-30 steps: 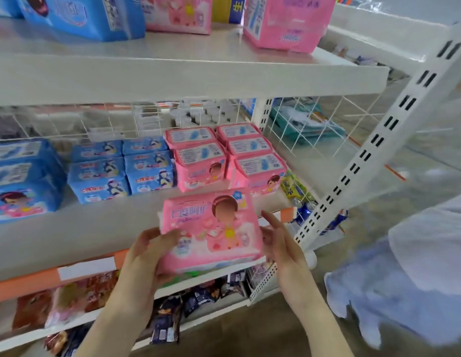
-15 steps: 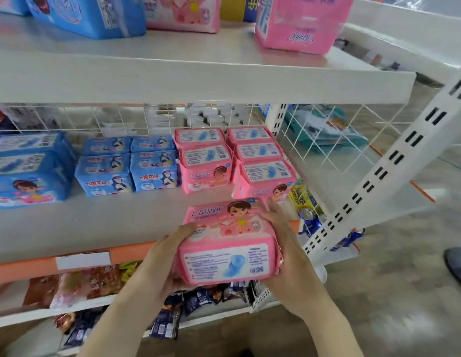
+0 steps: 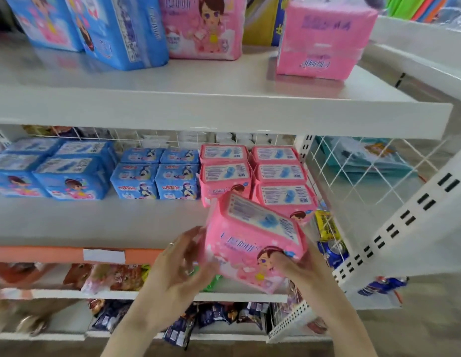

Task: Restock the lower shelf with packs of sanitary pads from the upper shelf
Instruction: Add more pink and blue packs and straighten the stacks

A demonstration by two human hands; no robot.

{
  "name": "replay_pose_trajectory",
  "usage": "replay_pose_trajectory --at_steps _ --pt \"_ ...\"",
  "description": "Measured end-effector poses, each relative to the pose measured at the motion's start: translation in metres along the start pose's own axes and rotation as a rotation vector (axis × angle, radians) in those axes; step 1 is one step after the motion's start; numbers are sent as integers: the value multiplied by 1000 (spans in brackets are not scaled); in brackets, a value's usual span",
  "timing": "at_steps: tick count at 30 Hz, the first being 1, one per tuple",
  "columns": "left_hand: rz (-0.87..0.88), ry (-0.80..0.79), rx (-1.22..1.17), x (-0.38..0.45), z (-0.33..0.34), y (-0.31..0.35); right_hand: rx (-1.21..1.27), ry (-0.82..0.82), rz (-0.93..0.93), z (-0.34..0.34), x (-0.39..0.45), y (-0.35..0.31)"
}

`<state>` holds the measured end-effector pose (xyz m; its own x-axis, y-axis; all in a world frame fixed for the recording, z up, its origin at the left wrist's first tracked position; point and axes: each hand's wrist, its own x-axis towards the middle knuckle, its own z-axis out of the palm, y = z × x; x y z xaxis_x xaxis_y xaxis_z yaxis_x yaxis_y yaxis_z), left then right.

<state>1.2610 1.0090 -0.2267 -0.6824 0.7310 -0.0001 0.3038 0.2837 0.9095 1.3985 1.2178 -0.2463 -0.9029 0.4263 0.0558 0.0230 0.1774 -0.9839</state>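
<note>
A pink pack of sanitary pads (image 3: 250,240) is held tilted in front of the lower shelf (image 3: 100,222), its white label side facing up. My right hand (image 3: 301,269) grips its right end, thumb over the cartoon face. My left hand (image 3: 180,264) is at the pack's left end with curled fingers touching its edge. Behind it stand two rows of matching pink packs (image 3: 278,173) on the lower shelf. On the upper shelf (image 3: 198,99) are a large pink pack (image 3: 322,39), another pink pack (image 3: 201,27) and blue packs (image 3: 116,32).
Blue packs (image 3: 157,176) and larger blue packs (image 3: 57,173) fill the lower shelf's left part, with bare shelf in front of them. A wire divider (image 3: 353,181) bounds the right side. Snack bags (image 3: 116,276) lie on shelves below. A slotted white upright (image 3: 415,215) slants at right.
The pack has been turned and tilted, its label side now up and rightward, and lifted closer to the pink rows. The view has moved nearer the shelves.
</note>
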Motion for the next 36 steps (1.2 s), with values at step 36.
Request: replay_pose_trajectory --at_steps 36 --pt "-171 183 -34 99 20 -73 -403 334 97 43 77 75"
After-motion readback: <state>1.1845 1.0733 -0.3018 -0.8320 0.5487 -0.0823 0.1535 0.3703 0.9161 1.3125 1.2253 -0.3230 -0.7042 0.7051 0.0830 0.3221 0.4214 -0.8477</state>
